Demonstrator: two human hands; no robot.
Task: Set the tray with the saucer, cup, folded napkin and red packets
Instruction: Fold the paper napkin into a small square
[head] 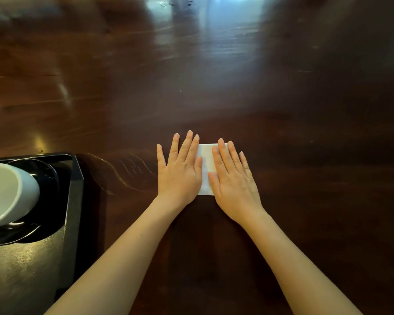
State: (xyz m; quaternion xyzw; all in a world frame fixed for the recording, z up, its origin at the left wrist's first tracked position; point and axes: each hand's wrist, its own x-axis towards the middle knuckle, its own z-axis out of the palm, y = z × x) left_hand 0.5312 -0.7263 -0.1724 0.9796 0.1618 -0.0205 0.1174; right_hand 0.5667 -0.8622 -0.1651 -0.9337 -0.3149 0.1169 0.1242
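Napkin (206,165), white and folded, lies flat on the dark wooden table (214,87) under both hands; only a pale strip of it shows between them, and that strip runs lengthwise straight away from the person, its far edge level with the fingers and its near edge by the heels of the palms; its sides are covered, so its true long axis cannot be told; faint crease lines cross the visible part. Left hand (180,171) presses flat on its left portion, fingers straight and slightly spread; right hand (233,180) presses flat on its right portion in the same way, fingers straight and angled a little leftward; neither curls round anything. Well to the left of the left hand sits a black tray (76,185); on it rests a glossy black saucer (23,234) bearing a white cup (9,192), partly cut off by the frame edge.
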